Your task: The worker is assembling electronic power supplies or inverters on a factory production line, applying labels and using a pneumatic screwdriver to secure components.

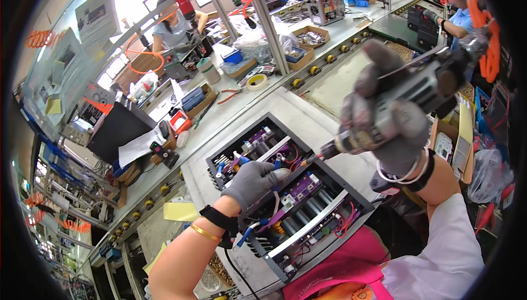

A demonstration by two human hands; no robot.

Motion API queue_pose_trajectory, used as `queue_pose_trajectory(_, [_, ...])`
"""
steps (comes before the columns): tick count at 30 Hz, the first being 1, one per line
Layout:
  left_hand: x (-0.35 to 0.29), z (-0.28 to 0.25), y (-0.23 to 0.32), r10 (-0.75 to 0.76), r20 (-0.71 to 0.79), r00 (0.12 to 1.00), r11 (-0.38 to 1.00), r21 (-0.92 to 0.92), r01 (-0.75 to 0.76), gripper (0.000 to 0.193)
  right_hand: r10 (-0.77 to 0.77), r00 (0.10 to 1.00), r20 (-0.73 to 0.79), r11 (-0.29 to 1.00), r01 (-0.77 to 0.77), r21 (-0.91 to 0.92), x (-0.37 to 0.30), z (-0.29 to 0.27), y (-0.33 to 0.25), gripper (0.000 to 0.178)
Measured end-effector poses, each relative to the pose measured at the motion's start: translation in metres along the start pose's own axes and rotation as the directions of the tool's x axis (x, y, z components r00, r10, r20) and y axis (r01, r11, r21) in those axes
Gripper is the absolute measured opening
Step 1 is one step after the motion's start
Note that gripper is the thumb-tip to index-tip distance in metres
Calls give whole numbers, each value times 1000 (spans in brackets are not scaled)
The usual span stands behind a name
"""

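My right hand (403, 135), in a grey glove and blurred by motion, grips a power screwdriver (439, 83). The tool slants down to the left, its bit end near the fingertips of my left hand (252, 183). That hand, also gloved in grey, has its fingers pinched together over the middle of an open black metal case (351, 191). What they pinch is hidden. Inside the case are purple circuit boards (299, 193), dark cylinders (310, 214) and red wires (345, 223). A white wire (275, 204) runs below my left fingers, and a blue-sleeved cable (250, 232) sticks out at the near left side.
The case lies on a grey board (203, 176) over a roller conveyor (164, 190). Beyond it are a tape roll (257, 82), red-handled pliers (229, 96) and a black box (118, 135). Orange coiled hoses (486, 42) hang at the right. Other people work across the bench.
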State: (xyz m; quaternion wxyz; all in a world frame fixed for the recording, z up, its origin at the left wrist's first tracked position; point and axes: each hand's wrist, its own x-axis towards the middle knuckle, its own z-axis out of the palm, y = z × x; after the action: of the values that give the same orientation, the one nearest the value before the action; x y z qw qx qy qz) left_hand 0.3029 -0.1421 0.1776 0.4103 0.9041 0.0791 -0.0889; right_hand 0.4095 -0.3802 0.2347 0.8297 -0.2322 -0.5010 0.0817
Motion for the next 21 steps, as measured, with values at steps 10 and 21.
queue_pose_trajectory(10, [19,10,18,-56,146,988,966,258,17,45,193,978,-76,980,-196,-44,-9,-10,39,70])
queue_pose_trajectory(21, [13,11,33,-34,240,970,969,246,-27,47,333,943,-14,927,-331,-176,-18,-8,41,55])
